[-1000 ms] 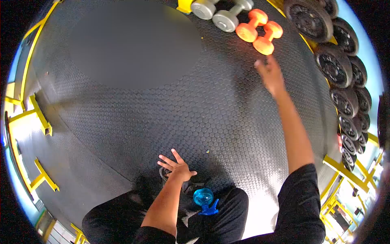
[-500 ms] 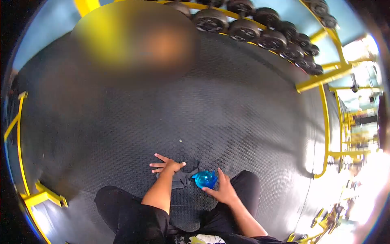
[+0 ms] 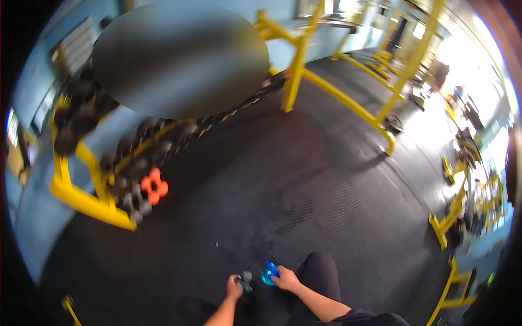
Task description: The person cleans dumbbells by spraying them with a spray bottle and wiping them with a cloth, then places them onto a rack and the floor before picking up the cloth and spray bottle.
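Low in the view, my right hand (image 3: 285, 279) is closed round the blue top of a spray bottle (image 3: 267, 276) with a clear blue body. To its left, my left hand (image 3: 235, 286) grips a dark grey cloth (image 3: 246, 280), which bunches out past the fingers. The two hands are a short way apart, above the black floor between my legs. Orange dumbbells (image 3: 154, 186) lie on the floor beside grey dumbbells (image 3: 136, 205), far from both hands.
A yellow rack (image 3: 92, 205) with rows of dark dumbbells (image 3: 128, 145) stands along the left wall. Yellow frames (image 3: 348, 100) rise at the back, and more gym equipment (image 3: 462, 212) is at the right. A blurred oval hides part of the upper left.
The view has swung toward the rack and frames. My right hand, earlier near the orange dumbbells and then beside the bottle, now holds the bottle. My left hand, spread before, has closed on the cloth.
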{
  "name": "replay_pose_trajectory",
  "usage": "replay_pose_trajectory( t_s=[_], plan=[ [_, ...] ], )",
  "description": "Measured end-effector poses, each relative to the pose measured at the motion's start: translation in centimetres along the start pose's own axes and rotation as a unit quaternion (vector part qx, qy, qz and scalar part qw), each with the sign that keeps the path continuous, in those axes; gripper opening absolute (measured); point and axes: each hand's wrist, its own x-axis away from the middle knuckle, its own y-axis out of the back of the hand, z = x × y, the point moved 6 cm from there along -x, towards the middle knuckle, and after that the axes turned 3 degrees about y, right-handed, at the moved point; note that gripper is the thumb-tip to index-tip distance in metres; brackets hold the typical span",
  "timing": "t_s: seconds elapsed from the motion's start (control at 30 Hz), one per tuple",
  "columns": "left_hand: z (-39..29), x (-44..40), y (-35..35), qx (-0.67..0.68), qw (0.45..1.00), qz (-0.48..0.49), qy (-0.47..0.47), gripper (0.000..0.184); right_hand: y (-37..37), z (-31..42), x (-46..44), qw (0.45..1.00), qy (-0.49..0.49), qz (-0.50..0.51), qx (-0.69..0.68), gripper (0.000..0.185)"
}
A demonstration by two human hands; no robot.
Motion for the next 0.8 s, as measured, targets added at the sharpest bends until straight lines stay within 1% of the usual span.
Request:
replay_pose_trajectory(
  t_s=[0.03, 0.07, 0.13, 0.17, 0.2, 0.23, 0.3, 0.33, 0.4, 0.43, 0.47, 0.5, 0.57, 0.63, 0.7, 0.73, 0.77, 0.8],
  plan=[
    [-3.1, 1.9, 1.2, -0.019, 0.999, 0.033, -0.014, 0.028, 2.2, 1.9, 2.6, 1.0, -0.01, -0.018, 0.013, 0.038],
    [-6.2, 3.7, 2.6, -0.019, 0.997, 0.075, -0.016, 0.028, 4.8, 3.6, 4.8, 0.998, -0.024, -0.056, -0.012, 0.038],
    [-13.0, 7.9, 5.4, -0.02, 0.985, 0.173, -0.018, 0.031, 8.4, 6.6, 9.7, 0.997, -0.072, -0.003, -0.026, 0.042],
    [-16.2, 9.8, 6.8, -0.019, 0.974, 0.227, -0.013, 0.035, 10.8, 8.4, 12.1, 0.994, -0.091, -0.033, -0.045, 0.042],
    [-18.9, 11.5, 8.2, -0.033, 0.968, 0.224, -0.106, 0.046, 12.6, 9.9, 14.5, 0.994, -0.096, -0.029, -0.045, 0.042],
    [-22.8, 13.4, 9.6, -0.05, 0.959, 0.248, -0.125, 0.046, 14.4, 11.4, 16.9, 0.994, -0.101, -0.023, -0.046, 0.042],
    [-30.2, 17.9, 12.1, -0.061, 0.938, 0.331, -0.083, 0.055, 18.1, 14.2, 21.8, 0.987, -0.134, -0.054, -0.071, 0.041],
    [-33.0, 19.2, 12.6, -0.12, 0.914, 0.366, -0.126, 0.056, 19.6, 15.4, 24.1, 0.985, -0.127, -0.079, -0.082, 0.04],
    [-37.3, 21.2, 13.2, -0.153, 0.889, 0.401, -0.159, 0.055, 21.6, 17.3, 28.2, 0.979, -0.13, -0.121, -0.102, 0.04],
    [-38.8, 22.2, 13.3, -0.174, 0.873, 0.419, -0.178, 0.054, 22.5, 17.9, 30.3, 0.974, -0.128, -0.146, -0.114, 0.04],
    [-39.2, 22.3, 12.5, -0.173, 0.858, 0.448, -0.179, 0.053, 23.5, 18.2, 32.1, 0.969, -0.126, -0.171, -0.126, 0.039],
    [-41.1, 23.5, 12.5, -0.184, 0.85, 0.458, -0.186, 0.053, 24.3, 18.5, 34.0, 0.965, -0.134, -0.183, -0.135, 0.039],
    [-46.9, 27.3, 11.4, -0.221, 0.808, 0.47, -0.278, 0.054, 26.4, 18.5, 38.1, 0.942, -0.127, -0.256, -0.178, 0.038],
    [-49.9, 30.0, 9.9, -0.244, 0.791, 0.495, -0.266, 0.057, 28.8, 18.6, 41.4, 0.92, -0.127, -0.307, -0.207, 0.037],
    [-52.4, 32.9, 7.1, -0.227, 0.757, 0.533, -0.303, 0.061, 30.7, 17.7, 43.6, 0.912, -0.126, -0.331, -0.206, 0.037],
    [-53.7, 34.7, 5.7, -0.256, 0.737, 0.557, -0.285, 0.072, 31.1, 17.0, 44.4, 0.909, -0.129, -0.337, -0.211, 0.037],
    [-54.8, 36.3, 4.4, -0.261, 0.732, 0.559, -0.29, 0.072, 32.0, 16.2, 45.5, 0.892, -0.122, -0.378, -0.215, 0.038],
    [-56.0, 38.4, 2.6, -0.278, 0.704, 0.553, -0.348, 0.078, 33.1, 15.2, 46.4, 0.874, -0.113, -0.419, -0.217, 0.038]
  ],
)
